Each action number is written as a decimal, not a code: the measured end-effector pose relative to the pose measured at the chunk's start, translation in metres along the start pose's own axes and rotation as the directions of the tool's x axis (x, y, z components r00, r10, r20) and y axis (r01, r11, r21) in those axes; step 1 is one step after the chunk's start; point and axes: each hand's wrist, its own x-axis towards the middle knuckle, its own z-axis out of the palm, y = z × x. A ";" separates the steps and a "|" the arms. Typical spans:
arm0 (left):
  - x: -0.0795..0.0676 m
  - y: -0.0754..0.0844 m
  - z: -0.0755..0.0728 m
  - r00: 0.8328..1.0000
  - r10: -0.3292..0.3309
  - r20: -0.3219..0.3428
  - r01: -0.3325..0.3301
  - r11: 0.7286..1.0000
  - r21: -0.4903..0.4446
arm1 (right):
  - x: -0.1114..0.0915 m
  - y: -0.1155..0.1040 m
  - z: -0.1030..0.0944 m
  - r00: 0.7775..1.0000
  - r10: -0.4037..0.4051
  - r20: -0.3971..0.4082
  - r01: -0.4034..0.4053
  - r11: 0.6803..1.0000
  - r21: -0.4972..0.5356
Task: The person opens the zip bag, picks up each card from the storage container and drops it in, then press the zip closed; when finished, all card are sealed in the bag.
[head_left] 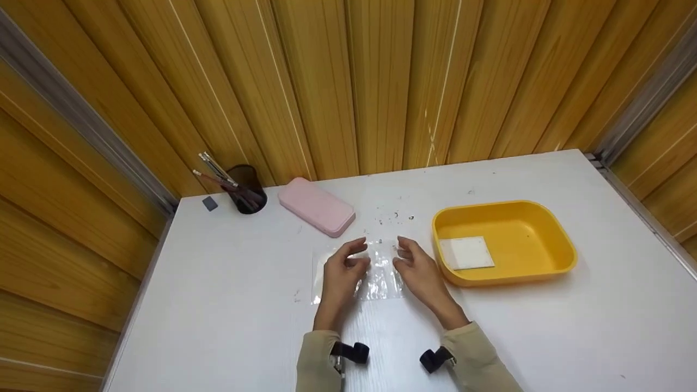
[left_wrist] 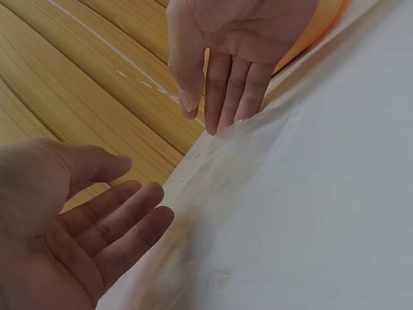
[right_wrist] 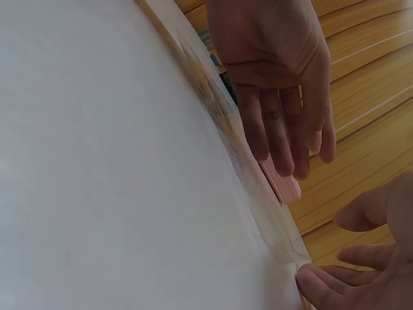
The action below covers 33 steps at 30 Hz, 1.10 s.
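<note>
A clear plastic bag or sheet point(head_left: 377, 282), shiny and creased, lies flat on the white table. My left hand point(head_left: 342, 275) is above its left part, fingers loosely bent and thumb apart, with nothing held. On the other side, my right hand point(head_left: 422, 271) is at the plastic's right edge, its thumb spread from the fingers. The left wrist view has the fingertips of the right hand point(left_wrist: 242, 71) at the plastic's edge; whether they press on it is hard to tell. Between the two hands there is a gap, with plastic visible below.
A yellow tray point(head_left: 506, 277) holding a white square piece point(head_left: 472, 253) stands to the right. Behind the hands lie a pink case point(head_left: 317, 207), a dark pen cup point(head_left: 251, 204) with pencils and a small dark eraser-like block point(head_left: 209, 203). A wood-look wall point(head_left: 375, 87) borders the table.
</note>
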 end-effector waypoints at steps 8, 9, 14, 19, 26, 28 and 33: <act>-0.001 -0.006 0.003 1.000 -0.020 0.022 0.020 1.000 0.004 | 0.001 0.003 0.004 1.000 0.026 0.001 -0.026 0.995 0.098; -0.001 -0.006 0.003 1.000 -0.014 0.023 0.014 1.000 0.011 | 0.000 0.003 0.004 1.000 0.030 0.001 -0.029 0.993 0.116; -0.002 -0.005 0.004 1.000 -0.017 0.025 0.015 0.998 0.053 | 0.000 0.001 0.005 0.999 0.052 -0.008 -0.050 0.979 0.199; -0.001 -0.006 0.006 0.999 -0.038 0.033 0.036 0.999 0.038 | 0.000 0.000 0.005 0.998 0.064 0.024 -0.068 0.951 0.300; -0.003 -0.004 0.007 0.998 -0.050 0.040 0.051 0.998 -0.027 | -0.003 0.002 0.003 0.995 0.016 0.097 -0.045 0.950 0.309; -0.003 -0.003 0.007 0.998 -0.051 0.033 0.053 0.998 -0.036 | -0.004 0.003 0.003 0.994 -0.005 0.106 -0.028 0.954 0.299; -0.003 0.001 0.005 0.999 -0.050 0.007 0.050 0.997 -0.057 | -0.003 0.002 0.003 0.990 -0.049 0.134 0.007 0.954 0.299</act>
